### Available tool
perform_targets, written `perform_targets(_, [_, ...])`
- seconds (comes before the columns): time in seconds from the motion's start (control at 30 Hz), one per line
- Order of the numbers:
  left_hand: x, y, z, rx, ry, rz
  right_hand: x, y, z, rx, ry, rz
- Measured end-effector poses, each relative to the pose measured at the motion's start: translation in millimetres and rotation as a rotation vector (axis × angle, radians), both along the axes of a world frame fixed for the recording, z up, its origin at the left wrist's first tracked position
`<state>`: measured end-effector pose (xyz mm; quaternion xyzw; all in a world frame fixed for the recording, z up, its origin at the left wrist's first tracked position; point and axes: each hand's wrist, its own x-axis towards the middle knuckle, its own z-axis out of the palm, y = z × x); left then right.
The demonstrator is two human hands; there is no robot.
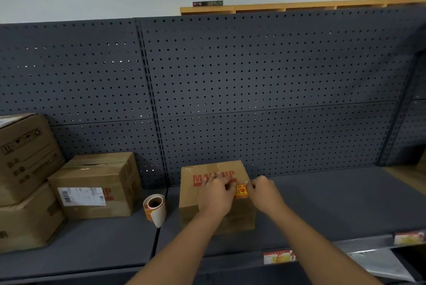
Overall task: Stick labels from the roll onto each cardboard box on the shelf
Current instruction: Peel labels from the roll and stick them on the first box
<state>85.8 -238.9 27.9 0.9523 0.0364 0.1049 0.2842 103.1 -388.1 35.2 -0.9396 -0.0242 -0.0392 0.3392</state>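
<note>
I note orange square label (241,191) flat on brown cardboard box (216,195), between both hands; left hand (215,195) fingers and right hand (265,192) fingers pinch its edges.

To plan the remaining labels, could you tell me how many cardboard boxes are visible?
4: one under both hands, one beside the roll, two stacked far left; others may lie outside view.

1. Shelf (322,204) and perforated back panel (253,77) – dark grey painted metal, matt.
2. Boxes (96,183) – brown cardboard, dull, with glossy tape strips on top.
3. Label roll (155,207) – white paper backing, orange printed stickers.
4. Upper cabinet (299,7) – pale wood.
</note>
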Motion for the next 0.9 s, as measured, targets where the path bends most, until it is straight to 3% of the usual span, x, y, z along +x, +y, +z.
perform_targets(0.23, [0.1, -2.4, 3.1, 0.000, 0.011, 0.030, 5.7, 2.1, -2.8, -0.016, 0.032, -0.035])
perform_targets(0.47, [-7.2, -7.5, 6.1, 0.064, -0.108, 0.077, 6.9, 0.3, -3.0, -0.027, 0.033, -0.034])
perform_targets(0.9, [-3.4, -13.5, 13.0, 0.109, 0.086, 0.060, 14.4, -2.9, 2.2, 0.004, 0.043, -0.022])
